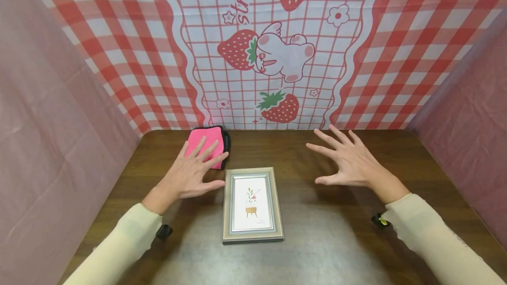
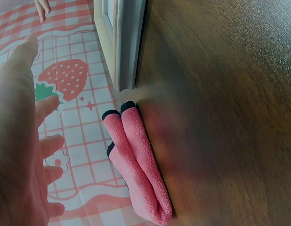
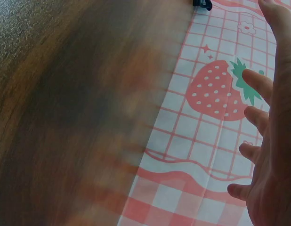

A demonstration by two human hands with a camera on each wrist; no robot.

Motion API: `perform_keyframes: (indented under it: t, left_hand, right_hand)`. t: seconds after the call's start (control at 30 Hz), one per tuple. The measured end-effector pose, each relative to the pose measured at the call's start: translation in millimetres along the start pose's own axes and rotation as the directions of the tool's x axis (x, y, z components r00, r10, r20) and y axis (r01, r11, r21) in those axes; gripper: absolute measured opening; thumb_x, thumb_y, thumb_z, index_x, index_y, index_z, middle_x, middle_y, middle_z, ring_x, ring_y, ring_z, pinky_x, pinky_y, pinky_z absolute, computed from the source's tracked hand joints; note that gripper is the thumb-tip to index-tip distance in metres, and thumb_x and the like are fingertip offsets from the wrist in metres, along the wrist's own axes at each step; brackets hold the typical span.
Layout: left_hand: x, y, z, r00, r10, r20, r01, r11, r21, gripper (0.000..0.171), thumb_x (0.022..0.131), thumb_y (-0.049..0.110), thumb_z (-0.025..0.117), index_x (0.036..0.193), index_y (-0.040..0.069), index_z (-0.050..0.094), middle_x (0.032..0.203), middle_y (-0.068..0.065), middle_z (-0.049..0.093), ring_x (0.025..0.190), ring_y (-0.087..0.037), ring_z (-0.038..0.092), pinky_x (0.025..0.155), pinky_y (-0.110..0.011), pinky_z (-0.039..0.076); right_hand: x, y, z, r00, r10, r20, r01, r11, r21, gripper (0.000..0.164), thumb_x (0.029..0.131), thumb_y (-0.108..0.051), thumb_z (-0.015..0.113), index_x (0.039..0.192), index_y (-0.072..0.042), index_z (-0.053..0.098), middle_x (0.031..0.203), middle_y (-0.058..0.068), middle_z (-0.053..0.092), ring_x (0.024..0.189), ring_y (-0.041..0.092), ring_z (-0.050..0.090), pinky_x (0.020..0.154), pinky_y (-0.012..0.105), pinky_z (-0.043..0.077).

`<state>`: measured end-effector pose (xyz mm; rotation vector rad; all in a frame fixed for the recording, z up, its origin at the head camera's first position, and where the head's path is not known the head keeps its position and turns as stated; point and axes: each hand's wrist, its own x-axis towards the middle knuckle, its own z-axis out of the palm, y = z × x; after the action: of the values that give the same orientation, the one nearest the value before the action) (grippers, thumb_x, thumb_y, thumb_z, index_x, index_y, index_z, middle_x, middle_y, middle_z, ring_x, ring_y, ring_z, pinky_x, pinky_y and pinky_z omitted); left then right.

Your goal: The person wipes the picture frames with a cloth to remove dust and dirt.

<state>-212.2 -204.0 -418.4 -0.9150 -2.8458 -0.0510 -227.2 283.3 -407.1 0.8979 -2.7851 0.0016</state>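
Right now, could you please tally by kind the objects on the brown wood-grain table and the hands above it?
Folded pink plush cloth with black edging: 1
Rectangular beige-framed plant picture: 1
Bare hands (left hand, right hand): 2
Total: 4

A dark brown, wood-grain tabletop (image 1: 291, 155) with 2 rounded far corners meets a red-and-white checked cloth (image 1: 130, 34) printed with 3 strawberries (image 1: 280, 109), flowers (image 1: 338, 15) and a white animal (image 1: 291, 56). Plain pinkish curtains, left (image 1: 55, 122) and right (image 1: 471, 113), flank it. Pale light (image 1: 317, 247) glares off the near surface.
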Motion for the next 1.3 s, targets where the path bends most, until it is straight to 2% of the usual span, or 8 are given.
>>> perform_keyframes:
  t: [0.17,0.33,0.47,0.67,0.87,1.1,1.3]
  left_hand:
    - [-1.0,0.3,-1.6,0.999,-0.019,0.031,0.019,1.0,0.003,0.082,0.099,0.074,0.062,0.17,0.035,0.05,0.184,-0.011,0.04,0.173,-0.048,0.032,0.137,-0.081,0.019]
    - [-3.2,1.1,-1.2,0.996,-0.042,0.076,0.043,0.999,-0.01,0.081,0.1,0.074,0.06,0.17,0.033,0.051,0.184,-0.013,0.041,0.173,-0.049,0.03,0.136,-0.081,0.021]
    - [-3.7,0.1,0.5,0.996,-0.044,0.08,0.045,0.999,-0.023,0.081,0.101,0.073,0.06,0.17,0.032,0.051,0.184,-0.013,0.04,0.173,-0.049,0.03,0.135,-0.082,0.022]
    - [-3.8,-4.4,0.0,0.994,-0.065,0.091,0.068,0.997,-0.023,0.081,0.102,0.072,0.06,0.173,0.034,0.046,0.186,-0.011,0.035,0.174,-0.048,0.027,0.135,-0.082,0.02]
    - [-3.1,-7.4,1.9,0.993,-0.073,0.094,0.075,0.997,-0.017,0.081,0.102,0.071,0.06,0.173,0.034,0.046,0.187,-0.012,0.035,0.174,-0.049,0.028,0.134,-0.084,0.023]
    - [-4.2,-8.8,2.3,0.991,-0.088,0.105,0.092,0.995,-0.035,0.082,0.102,0.072,0.06,0.173,0.034,0.045,0.187,-0.012,0.034,0.175,-0.049,0.025,0.134,-0.084,0.021]
    - [-5.6,-11.8,5.7,0.988,-0.101,0.119,0.107,0.993,-0.052,0.082,0.103,0.07,0.06,0.175,0.035,0.042,0.186,-0.012,0.034,0.176,-0.049,0.022,0.135,-0.083,0.02]
  right_hand:
    - [0.4,-3.2,-0.4,1.0,-0.005,0.018,0.005,1.0,0.008,0.101,0.083,-0.085,0.076,0.169,-0.04,0.05,0.187,0.005,0.034,0.172,0.047,0.031,0.125,0.087,0.032]
    - [0.7,-11.1,2.4,0.999,-0.048,0.026,0.047,0.998,0.034,0.101,0.082,-0.084,0.078,0.169,-0.04,0.05,0.187,0.005,0.035,0.171,0.046,0.032,0.123,0.088,0.035]
    - [1.9,-18.2,5.5,0.995,-0.094,0.016,0.093,0.994,0.066,0.101,0.081,-0.084,0.078,0.168,-0.039,0.052,0.186,0.005,0.037,0.17,0.047,0.035,0.122,0.087,0.037]
    - [7.7,-30.6,9.2,0.989,-0.147,-0.002,0.146,0.982,0.12,0.099,0.081,-0.083,0.078,0.167,-0.038,0.055,0.185,0.007,0.04,0.168,0.047,0.038,0.126,0.086,0.033]
    - [13.4,-47.9,18.7,0.982,-0.187,-0.024,0.188,0.956,0.224,0.096,0.079,-0.077,0.084,0.162,-0.034,0.06,0.183,0.011,0.043,0.169,0.047,0.038,0.129,0.08,0.036]
    - [19.8,-62.5,37.6,0.978,-0.203,-0.046,0.206,0.918,0.339,0.081,0.079,-0.07,0.09,0.144,-0.026,0.074,0.176,0.014,0.052,0.165,0.05,0.044,0.125,0.075,0.046]
    - [23.8,-73.7,49.2,0.983,-0.184,-0.002,0.167,0.887,0.43,0.085,0.079,-0.068,0.092,0.15,-0.028,0.07,0.176,0.008,0.053,0.167,0.044,0.044,0.118,0.072,0.053]
